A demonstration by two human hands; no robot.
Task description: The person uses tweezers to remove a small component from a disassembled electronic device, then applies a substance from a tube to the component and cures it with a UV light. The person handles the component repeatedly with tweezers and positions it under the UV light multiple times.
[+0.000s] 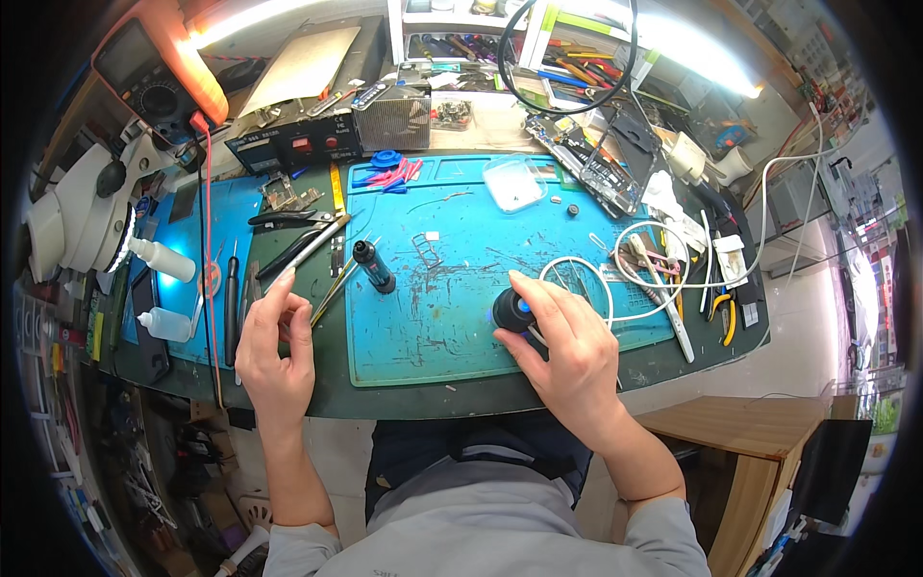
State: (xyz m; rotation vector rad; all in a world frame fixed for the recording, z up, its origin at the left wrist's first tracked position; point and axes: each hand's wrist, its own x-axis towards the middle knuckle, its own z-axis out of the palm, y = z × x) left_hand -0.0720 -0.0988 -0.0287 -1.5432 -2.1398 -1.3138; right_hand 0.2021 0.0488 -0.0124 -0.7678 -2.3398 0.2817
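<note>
My right hand (567, 346) grips a short black cylinder (512, 311) with a bluish gleam on its side, between thumb and fingers above the front of the blue work mat (433, 361). What kind of thing it is, I cannot make out. My left hand (276, 337) is raised at the mat's left edge, fingers loosely bent and apart from the thumb, with nothing visible in it. Close to it lie tweezers (333, 291) and a silver pen-shaped tool (320, 246). A dark cylindrical bottle (375, 267) with a black cap stands on the mat between my hands.
White cable (615, 315) loops across the mat's right side. At the back are a clear plastic box (513, 184) and pink clips (396, 175). Pliers (288, 219), a white squeeze bottle (165, 324) and a multimeter (152, 82) are at left; yellow-handled cutters (728, 319) lie at right.
</note>
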